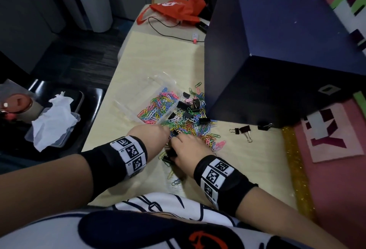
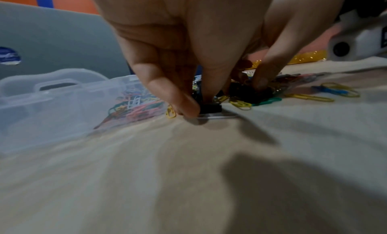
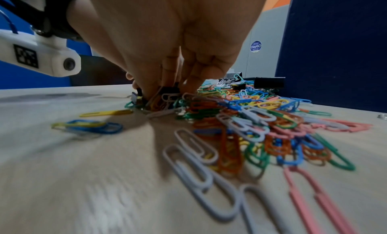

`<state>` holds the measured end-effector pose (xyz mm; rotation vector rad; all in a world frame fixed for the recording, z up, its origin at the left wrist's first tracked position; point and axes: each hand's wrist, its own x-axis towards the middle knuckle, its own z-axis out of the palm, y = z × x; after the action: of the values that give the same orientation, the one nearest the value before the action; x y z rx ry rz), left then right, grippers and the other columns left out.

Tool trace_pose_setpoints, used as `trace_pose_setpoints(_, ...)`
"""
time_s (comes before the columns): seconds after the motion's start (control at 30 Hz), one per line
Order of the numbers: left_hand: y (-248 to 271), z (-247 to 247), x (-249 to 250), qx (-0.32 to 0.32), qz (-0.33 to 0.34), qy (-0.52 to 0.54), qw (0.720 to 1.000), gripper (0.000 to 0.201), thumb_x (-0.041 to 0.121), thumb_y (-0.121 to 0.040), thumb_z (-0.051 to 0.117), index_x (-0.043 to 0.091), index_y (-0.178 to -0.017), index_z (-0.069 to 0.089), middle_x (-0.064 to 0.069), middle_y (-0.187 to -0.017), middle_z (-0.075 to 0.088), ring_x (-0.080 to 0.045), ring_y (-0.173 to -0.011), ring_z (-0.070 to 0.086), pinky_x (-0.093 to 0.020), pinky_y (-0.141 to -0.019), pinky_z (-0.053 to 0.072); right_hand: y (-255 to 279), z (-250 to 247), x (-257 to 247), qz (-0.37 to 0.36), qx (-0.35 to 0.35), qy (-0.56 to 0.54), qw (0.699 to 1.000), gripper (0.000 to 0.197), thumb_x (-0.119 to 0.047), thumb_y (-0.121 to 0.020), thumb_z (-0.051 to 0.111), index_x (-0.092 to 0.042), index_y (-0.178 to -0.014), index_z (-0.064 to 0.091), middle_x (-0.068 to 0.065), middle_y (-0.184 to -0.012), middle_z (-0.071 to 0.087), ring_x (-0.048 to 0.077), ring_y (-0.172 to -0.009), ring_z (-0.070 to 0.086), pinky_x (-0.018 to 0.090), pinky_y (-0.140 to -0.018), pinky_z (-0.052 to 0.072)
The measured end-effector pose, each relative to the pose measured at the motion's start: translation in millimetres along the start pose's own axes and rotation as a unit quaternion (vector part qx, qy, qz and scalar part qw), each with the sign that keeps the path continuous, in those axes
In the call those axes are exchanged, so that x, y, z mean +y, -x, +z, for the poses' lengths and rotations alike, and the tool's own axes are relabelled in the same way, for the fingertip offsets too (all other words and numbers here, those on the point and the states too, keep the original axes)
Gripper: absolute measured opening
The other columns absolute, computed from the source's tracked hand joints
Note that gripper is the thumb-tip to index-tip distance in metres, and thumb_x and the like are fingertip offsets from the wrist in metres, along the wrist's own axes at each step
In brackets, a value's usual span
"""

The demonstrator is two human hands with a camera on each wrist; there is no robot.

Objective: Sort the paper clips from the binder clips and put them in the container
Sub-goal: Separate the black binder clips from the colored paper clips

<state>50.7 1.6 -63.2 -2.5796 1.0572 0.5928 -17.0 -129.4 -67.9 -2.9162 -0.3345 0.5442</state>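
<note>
Black binder clip point(image 2: 210, 108) sits pinched on the desk point(image 2: 188, 179) under the left hand point(image 1: 156, 135), with the clear container point(image 1: 126, 103) just upper left. Right hand point(image 1: 188, 149) digs curled into the paper clips point(image 1: 190, 127) mid-frame; what it holds I can't tell.

Coloured paper clips point(image 1: 200, 129) mixed with black binder clips point(image 1: 187, 108) are heaped at 4 o'clock of the clear, open, part-filled container point(image 1: 158, 102).

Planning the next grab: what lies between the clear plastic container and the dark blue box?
In the head view, black binder clips atop colourful paper clips lie between container and box.
</note>
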Motion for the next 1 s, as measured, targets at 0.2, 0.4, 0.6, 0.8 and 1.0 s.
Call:
trace_pose_setpoints(0.2, -3, -9, 3, 0.035, 0.012, 0.011, 0.999, 0.020, 0.018, -0.089, 0.047, 0.012, -0.107, 0.050, -0.010, -0.111, 0.060, -0.031, -0.098, 0.063, -0.036, -0.071, 0.048, 0, 2, 2, 0.015, 0.004, -0.021, 1.000, 0.033, -0.029, -0.087, 0.057, -0.007, -0.111, 0.058, 0.014, -0.114, 0.050, 0.034, -0.108, 0.051, 0.038, -0.089, 0.043)
trace_pose_setpoints(0.4, -9, -16, -3, 0.039, 0.006, 0.006, 0.999, 0.022, 0.026, -0.092, 0.046, 0.011, -0.107, 0.051, -0.009, -0.109, 0.060, -0.028, -0.094, 0.063, -0.032, -0.066, 0.042, 3, 6, 3, 0.009, 0.016, -0.004, 1.000, 0.035, -0.031, -0.086, 0.057, -0.007, -0.112, 0.056, 0.014, -0.116, 0.045, 0.033, -0.109, 0.048, 0.040, -0.084, 0.046)
trace_pose_setpoints(0.6, -13, -30, -3, 0.079, -0.019, 0.023, 0.996, 0.019, 0.024, -0.095, 0.042, 0.012, -0.106, 0.051, -0.007, -0.104, 0.059, -0.029, -0.090, 0.063, -0.035, -0.064, 0.042, 10, -2, 10, 0.017, 0.032, -0.053, 0.998, 0.027, -0.026, -0.088, 0.052, -0.018, -0.114, 0.051, 0.006, -0.118, 0.055, 0.028, -0.113, 0.049, 0.037, -0.087, 0.045)
trace_pose_setpoints(0.8, -24, -52, 8, 0.120, -0.001, 0.052, 0.991, 0.021, 0.029, -0.096, 0.038, 0.014, -0.103, 0.050, -0.005, -0.091, 0.054, -0.027, -0.079, 0.056, -0.031, -0.057, 0.038, 26, -11, 36, 0.118, 0.142, -0.213, 0.959, 0.026, -0.020, -0.090, 0.053, -0.022, -0.116, 0.055, 0.003, -0.119, 0.057, 0.027, -0.103, 0.057, 0.034, -0.084, 0.048)
trace_pose_setpoints(1.0, -43, -71, 44, 0.138, 0.083, 0.153, 0.975, 0.024, 0.028, -0.096, 0.043, 0.016, -0.115, 0.051, -0.009, -0.094, 0.066, -0.031, -0.089, 0.062, -0.032, -0.064, 0.042, 49, -10, 77, 0.266, 0.223, -0.271, 0.898, 0.028, -0.010, -0.090, 0.054, -0.020, -0.116, 0.056, 0.004, -0.122, 0.051, 0.022, -0.104, 0.056, 0.024, -0.088, 0.041)
